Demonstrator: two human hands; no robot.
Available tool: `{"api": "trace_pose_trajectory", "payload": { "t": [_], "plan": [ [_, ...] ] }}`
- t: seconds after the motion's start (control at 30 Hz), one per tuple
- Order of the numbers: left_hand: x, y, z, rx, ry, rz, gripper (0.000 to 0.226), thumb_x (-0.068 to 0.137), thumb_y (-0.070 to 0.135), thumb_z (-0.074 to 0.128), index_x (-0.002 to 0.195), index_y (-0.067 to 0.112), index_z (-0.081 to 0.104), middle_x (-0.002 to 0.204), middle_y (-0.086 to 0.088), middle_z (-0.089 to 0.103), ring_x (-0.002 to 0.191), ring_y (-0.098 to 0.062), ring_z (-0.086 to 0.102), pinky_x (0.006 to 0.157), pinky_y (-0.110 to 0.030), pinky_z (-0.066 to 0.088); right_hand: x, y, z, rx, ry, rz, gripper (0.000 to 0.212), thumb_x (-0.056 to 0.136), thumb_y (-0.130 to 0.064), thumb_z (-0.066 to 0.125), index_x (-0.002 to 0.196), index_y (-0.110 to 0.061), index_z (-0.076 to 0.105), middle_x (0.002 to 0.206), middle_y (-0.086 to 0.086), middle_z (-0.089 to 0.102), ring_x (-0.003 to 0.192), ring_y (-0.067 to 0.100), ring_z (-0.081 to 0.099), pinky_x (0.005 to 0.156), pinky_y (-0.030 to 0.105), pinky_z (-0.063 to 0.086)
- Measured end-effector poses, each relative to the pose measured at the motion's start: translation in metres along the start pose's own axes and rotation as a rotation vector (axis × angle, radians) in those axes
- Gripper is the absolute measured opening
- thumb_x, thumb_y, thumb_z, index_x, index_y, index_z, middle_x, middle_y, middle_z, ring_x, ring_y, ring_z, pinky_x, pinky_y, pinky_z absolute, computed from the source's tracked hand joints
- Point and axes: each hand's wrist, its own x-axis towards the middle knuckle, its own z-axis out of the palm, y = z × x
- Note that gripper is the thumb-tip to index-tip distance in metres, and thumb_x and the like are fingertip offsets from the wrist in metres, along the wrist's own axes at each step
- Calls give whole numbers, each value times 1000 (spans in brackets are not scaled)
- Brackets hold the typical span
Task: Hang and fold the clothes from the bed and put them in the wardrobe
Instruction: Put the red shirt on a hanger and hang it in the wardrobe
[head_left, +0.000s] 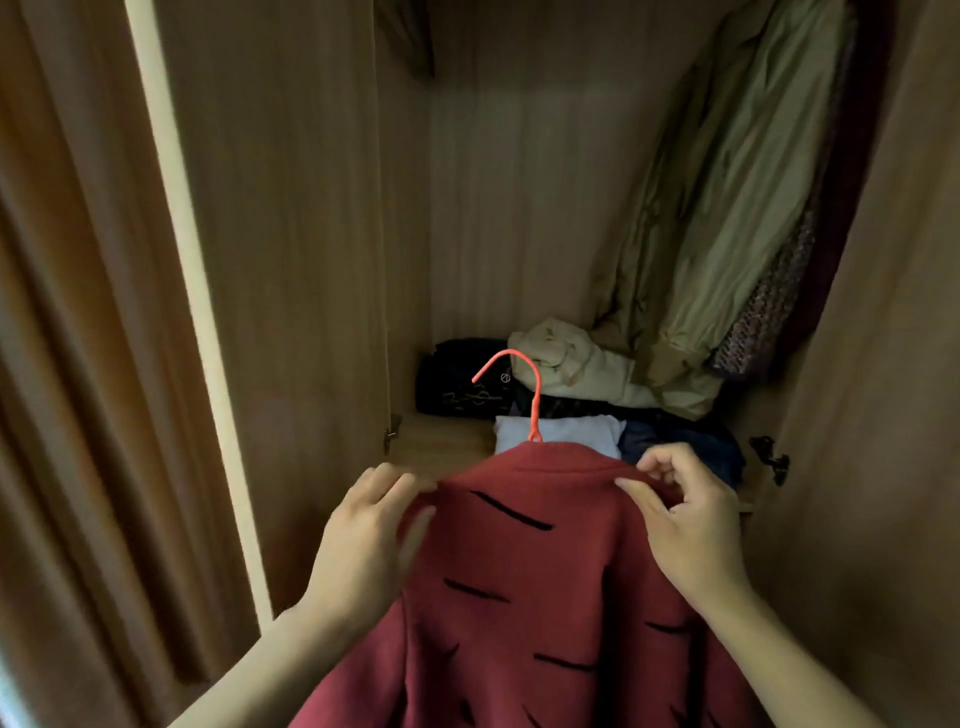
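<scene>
Now gripping red garment (530, 587) at both shoulders, left hand (363, 535) and right hand (685, 514) level; orange hanger hook (519, 384) upright between, open toward left, rail probably overhead, unseen, inside wardrobe (311, 260)

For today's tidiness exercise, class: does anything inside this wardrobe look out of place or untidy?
Yes. A crumpled beige garment lies bunched atop the dark folded clothes on the wooden shelf, unfolded, unlike the neat pale blue folded item nearby.
</scene>
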Motion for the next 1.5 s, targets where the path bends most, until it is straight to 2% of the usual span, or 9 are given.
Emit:
{"api": "trace_pose_trajectory", "payload": {
  "t": [0.17, 0.33, 0.53, 0.7, 0.8, 0.97, 1.13, 1.3, 1.5],
  "plan": [
    [34, 4, 50, -42, 70, 74, 7, 92, 20, 56, 96, 18, 63, 94, 10, 55, 82, -13, 56, 74, -27, 47, 18, 31, -20, -56, 44, 2, 25, 77, -11, 80, 86, -22, 60, 84, -15, 61, 78, 4, 60, 71, 6, 42],
    [77, 12, 101, -5, 126, 221, 12, 95, 16, 51, 98, 14, 62, 94, 6, 56, 82, -19, 58, 75, -28, 47, 45, 73, -37, -101, 75, -9, 28, 77, -6, 80, 85, -22, 59, 82, -14, 59, 77, 4, 59, 70, 9, 42],
    [170, 29, 139, -9, 309, 336, 13, 96, 15, 49, 99, 11, 60, 100, 0, 57, 89, -21, 59, 82, -35, 47, 118, 110, -60, -131, 140, -185, 15, 83, -17, 73, 88, -18, 58, 86, -19, 50, 82, 0, 55, 77, 6, 38],
    [260, 41, 151, 60, 377, 298, 18, 94, 15, 48, 97, 6, 63, 98, -6, 59, 87, -30, 59, 80, -43, 48, 192, 126, -74, -162, 146, -292, 20, 82, -1, 74, 94, -12, 62, 90, -15, 53, 87, -1, 56, 80, 8, 40],
    [306, 41, 153, 90, 407, 314, 19, 94, 15, 48, 98, 4, 63, 98, -8, 60, 87, -32, 59, 79, -46, 50, 233, 132, -78, -179, 165, -353, 17, 84, -3, 71, 96, -12, 62, 91, -16, 53, 88, -1, 56, 81, 8, 40],
    [372, 25, 154, 127, 464, 364, 17, 94, 17, 47, 99, 8, 60, 97, -6, 58, 88, -31, 56, 79, -41, 47, 292, 135, -63, -202, 230, -388, 21, 84, -3, 72, 96, -16, 61, 89, -15, 53, 87, 2, 56, 78, 9, 41],
    [434, -1, 162, 72, 540, 378, 15, 92, 11, 50, 100, 5, 61, 96, -10, 57, 88, -32, 54, 79, -42, 45, 352, 136, -37, -293, 309, -440, 21, 84, -4, 73, 93, -19, 61, 85, -16, 50, 82, 2, 53, 75, 10, 39],
    [506, -35, 171, 30, 664, 478, 15, 91, 8, 50, 100, 2, 61, 95, -15, 57, 88, -34, 52, 80, -41, 41, 409, 126, -13, -465, 379, -510, 19, 82, -5, 74, 91, -17, 62, 83, -13, 51, 78, 1, 48, 72, 12, 37],
    [604, -68, 180, -111, 724, 545, 12, 89, 8, 50, 98, 4, 59, 95, -15, 56, 88, -35, 53, 80, -48, 44, 482, 102, 10, -657, 415, -535, 15, 85, -7, 71, 92, -16, 62, 84, -7, 53, 77, 5, 47, 71, 14, 37]
  ]
}}
